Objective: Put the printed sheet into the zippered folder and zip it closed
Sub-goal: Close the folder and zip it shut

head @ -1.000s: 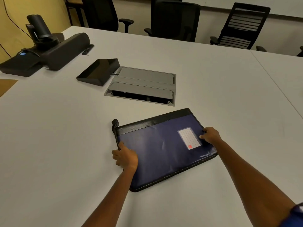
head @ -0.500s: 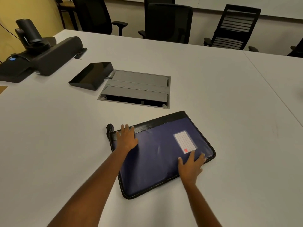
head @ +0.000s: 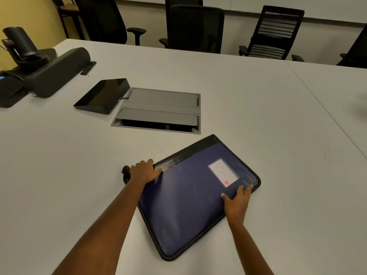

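Observation:
A navy zippered folder (head: 190,199) with black trim and a white label lies flat and slanted on the white table (head: 59,165). My left hand (head: 145,171) rests on its far left corner beside the black zipper pull (head: 125,172), fingers bent over the black zipper band. My right hand (head: 237,201) presses flat on the folder's right edge just below the label, fingers spread. No printed sheet is visible.
A grey cable hatch (head: 158,111) is set into the table just beyond the folder, with a black tablet-like console (head: 102,96) at its left. A black camera bar unit (head: 39,74) sits far left. Office chairs (head: 196,26) line the far edge.
My left hand went from the folder's left edge up to its far left corner by the zipper pull. My right hand slid from the label down to the right edge and flattened.

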A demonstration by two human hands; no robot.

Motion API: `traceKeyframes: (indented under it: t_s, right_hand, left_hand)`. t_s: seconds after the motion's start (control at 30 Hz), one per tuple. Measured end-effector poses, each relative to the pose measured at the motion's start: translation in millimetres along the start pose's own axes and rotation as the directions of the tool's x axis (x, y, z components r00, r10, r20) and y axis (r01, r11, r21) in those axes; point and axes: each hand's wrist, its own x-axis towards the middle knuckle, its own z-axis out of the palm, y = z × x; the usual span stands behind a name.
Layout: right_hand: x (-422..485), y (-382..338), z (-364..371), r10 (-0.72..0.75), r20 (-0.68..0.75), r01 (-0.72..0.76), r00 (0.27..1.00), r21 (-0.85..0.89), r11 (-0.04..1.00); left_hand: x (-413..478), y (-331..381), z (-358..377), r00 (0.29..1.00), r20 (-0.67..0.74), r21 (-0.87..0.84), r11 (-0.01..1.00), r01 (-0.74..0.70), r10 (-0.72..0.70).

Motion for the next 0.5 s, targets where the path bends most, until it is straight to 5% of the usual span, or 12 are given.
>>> traceKeyframes:
  t_s: [0.37,0.5]
  right_hand:
    - [38.2,7.9,-50.6,0.103,-0.001,-0.102,0.995,0.082,0.991]
    - [18.3,22.3,-44.3,0.285,-0.041,-0.266,0.958,0.256,0.929]
  left_hand:
    - [-26.9,19.6,20.8,0.999,-0.034,0.047,0.998,-0.032,0.034]
    - [-27.7,27.0,23.2,1.0,-0.028,-0.264,0.965,-0.006,-0.002]
